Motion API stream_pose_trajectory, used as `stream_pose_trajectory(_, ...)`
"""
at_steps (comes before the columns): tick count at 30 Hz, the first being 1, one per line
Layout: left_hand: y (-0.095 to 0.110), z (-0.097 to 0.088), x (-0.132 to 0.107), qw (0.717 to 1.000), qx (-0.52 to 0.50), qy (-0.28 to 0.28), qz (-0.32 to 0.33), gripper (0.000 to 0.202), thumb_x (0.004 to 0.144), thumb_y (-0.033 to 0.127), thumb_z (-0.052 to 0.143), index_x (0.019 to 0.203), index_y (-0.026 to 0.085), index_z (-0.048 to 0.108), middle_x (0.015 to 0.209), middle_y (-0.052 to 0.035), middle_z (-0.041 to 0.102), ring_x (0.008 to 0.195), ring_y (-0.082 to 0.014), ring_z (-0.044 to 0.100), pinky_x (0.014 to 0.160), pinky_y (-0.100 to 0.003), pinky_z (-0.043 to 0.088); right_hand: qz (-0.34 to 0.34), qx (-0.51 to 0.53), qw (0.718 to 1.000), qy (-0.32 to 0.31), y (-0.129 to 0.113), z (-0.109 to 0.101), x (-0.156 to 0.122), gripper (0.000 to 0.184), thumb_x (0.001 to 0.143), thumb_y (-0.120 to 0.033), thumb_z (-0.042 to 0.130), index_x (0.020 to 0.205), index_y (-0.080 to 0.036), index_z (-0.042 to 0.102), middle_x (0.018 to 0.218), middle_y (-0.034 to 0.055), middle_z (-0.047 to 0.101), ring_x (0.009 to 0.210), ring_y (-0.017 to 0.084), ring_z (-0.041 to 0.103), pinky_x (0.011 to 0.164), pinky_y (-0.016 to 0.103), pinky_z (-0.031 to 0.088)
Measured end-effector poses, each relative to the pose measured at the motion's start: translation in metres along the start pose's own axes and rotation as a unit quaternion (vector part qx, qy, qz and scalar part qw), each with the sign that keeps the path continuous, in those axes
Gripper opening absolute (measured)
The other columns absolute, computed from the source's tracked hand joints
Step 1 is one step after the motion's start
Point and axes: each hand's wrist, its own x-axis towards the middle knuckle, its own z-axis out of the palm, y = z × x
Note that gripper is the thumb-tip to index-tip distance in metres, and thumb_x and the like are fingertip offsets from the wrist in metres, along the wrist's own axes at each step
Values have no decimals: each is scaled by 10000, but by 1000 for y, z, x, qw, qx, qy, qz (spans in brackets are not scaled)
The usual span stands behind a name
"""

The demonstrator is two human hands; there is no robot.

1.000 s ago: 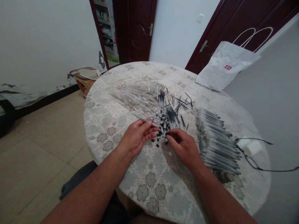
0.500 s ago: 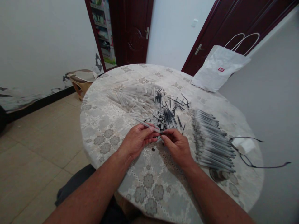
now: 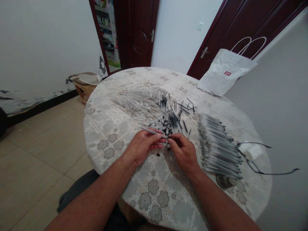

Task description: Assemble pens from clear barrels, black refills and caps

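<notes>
One pale tube (image 3: pixel 147 130) lies at centre, gripped in the left hand (image 3: pixel 141 142), the right hand (image 3: pixel 183 149) pinching at its end, any part there indiscernible; a row of dark-tipped pens (image 3: pixel 221 147), right, seems finished, while loose tubes (image 3: pixel 136 102), dark rods (image 3: pixel 174 120) and small pieces (image 3: pixel 158 123), above centre, seem outstanding.

Looking across at the white paper bag (image 3: pixel 223 85) now, catching a red label (image 3: pixel 227 73) on its front, printed in something pale, far too small and blurred to read. Over to the shelved packages (image 3: pixel 111 61), back left: also impossible to read.
</notes>
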Motion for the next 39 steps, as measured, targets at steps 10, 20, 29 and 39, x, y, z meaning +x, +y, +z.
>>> stream_pose_trajectory(10, 2, -1, 0, 1000, 11, -12, 6, 238, 777, 216, 830, 969, 117, 731, 960, -123, 772, 855, -194, 746, 750, -286, 625, -32, -59, 998, -17, -6, -2, -5, 249, 968, -389, 578, 1126, -202, 620, 844, 7, 671, 697, 153, 600, 668, 265, 454)
stream_pose_trajectory(20, 2, 0, -1, 999, 21, -23, -8, 247, 753, 214, 851, 952, 119, 740, 914, -116, 771, 819, -191, 743, 728, -280, 621, -57, -102, 991, -61, -8, -5, -3, 385, 1057, -386, 387, 791, -208, 601, 705, -1, 590, 666, 149, 549, 642, 268, 396)
stream_pose_trajectory(29, 5, 1, -2, 999, 40, -12, 1, 249, 760, 216, 844, 961, 117, 734, 918, -118, 774, 828, -194, 746, 747, -291, 616, -83, -111, 989, -50, -8, -3, -3, 195, 1006, -330, 493, 939, -206, 629, 801, 14, 636, 709, 155, 574, 670, 266, 411)
stream_pose_trajectory(39, 2, -2, 1, 999, 36, -7, 10, 247, 759, 223, 847, 953, 122, 733, 947, -122, 772, 831, -193, 745, 746, -293, 618, -69, -90, 993, -30, -9, -3, -4, 175, 954, -314, 562, 1085, -203, 597, 851, 12, 670, 703, 152, 599, 677, 263, 445)
